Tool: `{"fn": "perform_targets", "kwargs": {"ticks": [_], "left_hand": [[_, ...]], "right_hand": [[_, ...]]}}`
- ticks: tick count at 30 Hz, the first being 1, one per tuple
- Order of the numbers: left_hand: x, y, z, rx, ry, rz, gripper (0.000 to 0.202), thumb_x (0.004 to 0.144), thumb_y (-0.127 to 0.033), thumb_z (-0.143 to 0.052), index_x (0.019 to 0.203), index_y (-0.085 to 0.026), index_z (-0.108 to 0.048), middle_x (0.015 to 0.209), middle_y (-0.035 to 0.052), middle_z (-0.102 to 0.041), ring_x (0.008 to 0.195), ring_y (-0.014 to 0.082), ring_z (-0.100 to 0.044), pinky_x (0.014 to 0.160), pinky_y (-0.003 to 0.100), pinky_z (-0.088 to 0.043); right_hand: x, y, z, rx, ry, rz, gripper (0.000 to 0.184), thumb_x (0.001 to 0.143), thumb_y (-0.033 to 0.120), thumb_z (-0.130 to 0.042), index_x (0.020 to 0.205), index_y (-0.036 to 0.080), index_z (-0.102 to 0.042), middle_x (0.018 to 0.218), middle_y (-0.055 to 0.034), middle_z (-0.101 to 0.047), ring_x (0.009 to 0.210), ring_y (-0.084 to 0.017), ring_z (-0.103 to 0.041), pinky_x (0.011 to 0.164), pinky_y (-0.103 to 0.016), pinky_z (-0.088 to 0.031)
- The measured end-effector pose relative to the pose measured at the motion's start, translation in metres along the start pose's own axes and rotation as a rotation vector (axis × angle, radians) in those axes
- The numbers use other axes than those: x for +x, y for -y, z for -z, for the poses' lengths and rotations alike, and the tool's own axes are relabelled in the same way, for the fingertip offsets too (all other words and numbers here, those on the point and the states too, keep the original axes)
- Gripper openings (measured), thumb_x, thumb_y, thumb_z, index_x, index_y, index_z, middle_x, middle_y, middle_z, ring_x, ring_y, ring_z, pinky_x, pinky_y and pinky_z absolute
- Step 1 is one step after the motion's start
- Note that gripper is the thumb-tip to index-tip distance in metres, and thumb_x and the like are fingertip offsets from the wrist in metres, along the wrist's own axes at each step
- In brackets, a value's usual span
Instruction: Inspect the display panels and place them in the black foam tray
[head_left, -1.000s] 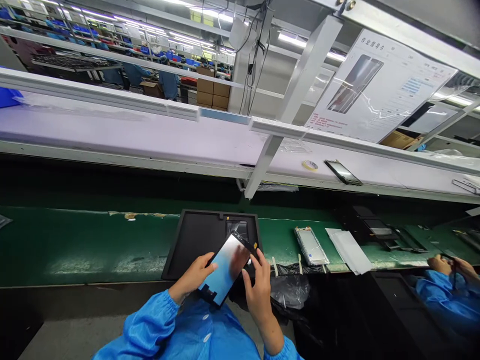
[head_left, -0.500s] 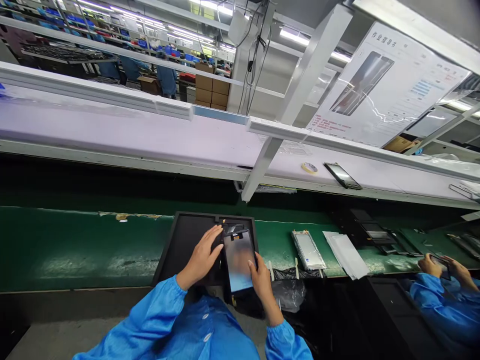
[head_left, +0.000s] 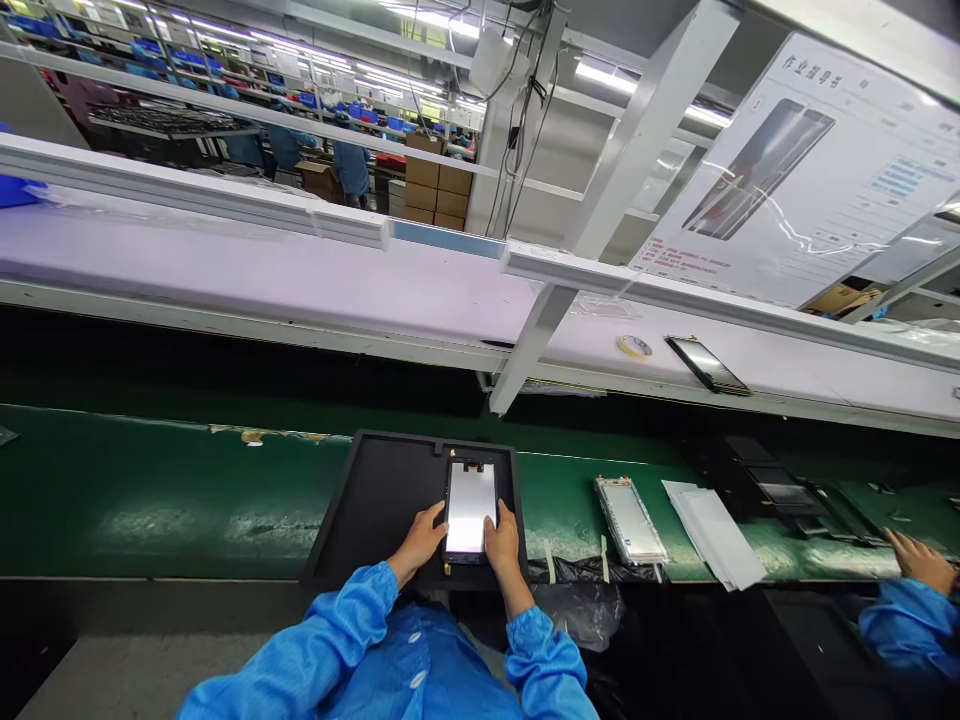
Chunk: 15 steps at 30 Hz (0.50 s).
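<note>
A phone display panel (head_left: pixel 471 505) with a pale reflective face lies flat in the right slot of a black tray (head_left: pixel 375 510) on the green conveyor belt (head_left: pixel 165 500). My left hand (head_left: pixel 421 541) rests at the panel's lower left corner, fingers curled against its edge. My right hand (head_left: pixel 502 540) presses on the lower right corner with fingers laid over the rim. Both sleeves are blue.
A second display panel (head_left: pixel 631 505) and a white sheet (head_left: pixel 712 523) lie on the belt to the right. Black trays (head_left: pixel 780 485) sit further right, where another person's hand (head_left: pixel 919 560) reaches. A tape roll (head_left: pixel 634 346) and a phone (head_left: pixel 706 364) rest on the white shelf above.
The panel was tilted up in both hands a second ago. It has since been lowered forward and laid flat in the tray's right slot, with both hands now at its near corners.
</note>
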<state>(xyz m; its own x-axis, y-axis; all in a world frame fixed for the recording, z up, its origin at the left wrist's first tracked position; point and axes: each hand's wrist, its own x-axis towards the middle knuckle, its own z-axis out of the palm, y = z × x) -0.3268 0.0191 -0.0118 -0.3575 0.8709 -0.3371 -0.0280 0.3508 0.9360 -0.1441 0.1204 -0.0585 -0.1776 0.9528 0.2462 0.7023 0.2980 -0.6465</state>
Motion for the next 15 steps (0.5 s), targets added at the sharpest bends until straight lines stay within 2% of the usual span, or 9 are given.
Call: {"fn": "perform_targets", "kwargs": {"ticks": [5, 10, 15], "left_hand": [[-0.001, 0.0, -0.004, 0.054, -0.002, 0.01, 0.065, 0.076, -0.025, -0.065, 0.138, -0.009, -0.055, 0.134, 0.0198, -0.063, 0.129, 0.0328, -0.054, 0.112, 0.04, -0.036], [-0.001, 0.001, -0.006, 0.103, 0.018, 0.027, 0.068, 0.078, -0.028, -0.062, 0.142, -0.01, -0.052, 0.131, 0.018, -0.064, 0.126, 0.0319, -0.054, 0.109, 0.039, -0.037], [0.002, 0.0, -0.007, 0.134, 0.084, 0.019, 0.073, 0.079, -0.03, -0.059, 0.147, -0.008, -0.044, 0.135, 0.0201, -0.06, 0.13, 0.0338, -0.05, 0.111, 0.042, -0.034]], "right_hand": [[-0.009, 0.007, -0.001, -0.022, 0.011, 0.094, 0.047, 0.083, 0.025, -0.047, 0.124, 0.011, -0.065, 0.134, -0.0211, -0.06, 0.124, -0.035, -0.056, 0.101, -0.054, -0.047], [-0.008, 0.011, -0.002, -0.07, 0.081, 0.069, 0.049, 0.084, 0.019, -0.044, 0.126, 0.005, -0.064, 0.133, -0.0233, -0.061, 0.123, -0.034, -0.058, 0.105, -0.05, -0.047], [-0.006, 0.017, 0.004, -0.076, 0.072, 0.073, 0.048, 0.082, 0.018, -0.043, 0.123, 0.008, -0.066, 0.132, -0.0221, -0.063, 0.122, -0.033, -0.058, 0.103, -0.051, -0.048]]}}
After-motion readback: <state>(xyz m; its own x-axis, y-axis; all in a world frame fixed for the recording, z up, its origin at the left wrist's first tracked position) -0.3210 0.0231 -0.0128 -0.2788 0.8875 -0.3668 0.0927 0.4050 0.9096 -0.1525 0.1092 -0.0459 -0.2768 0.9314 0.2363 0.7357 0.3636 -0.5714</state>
